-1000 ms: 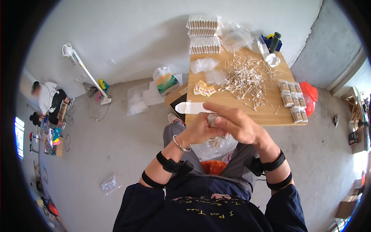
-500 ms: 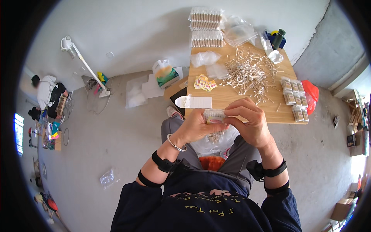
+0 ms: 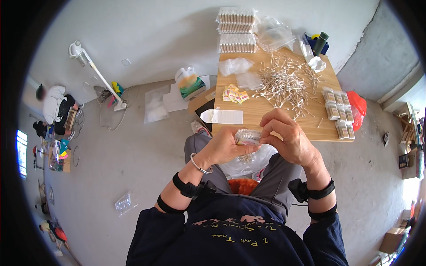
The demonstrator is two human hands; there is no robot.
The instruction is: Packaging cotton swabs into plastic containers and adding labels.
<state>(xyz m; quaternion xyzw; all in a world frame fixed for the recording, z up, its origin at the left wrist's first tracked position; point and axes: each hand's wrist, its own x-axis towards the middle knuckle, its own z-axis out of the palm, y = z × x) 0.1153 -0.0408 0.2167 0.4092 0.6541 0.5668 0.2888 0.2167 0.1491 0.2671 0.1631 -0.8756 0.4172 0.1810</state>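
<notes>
Head view: the left hand (image 3: 224, 148) and the right hand (image 3: 290, 142) were both closed around a small clear packet of cotton swabs (image 3: 247, 136), held between them above the lap, just in front of the near edge of the wooden table (image 3: 275, 117). On the table lay a loose pile of swabs (image 3: 284, 82), an empty clear bag (image 3: 222, 116), and filled packets (image 3: 338, 111) along its right side.

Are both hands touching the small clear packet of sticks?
Touching. The head view shows the left hand and right hand both pinching the clear packet.
</notes>
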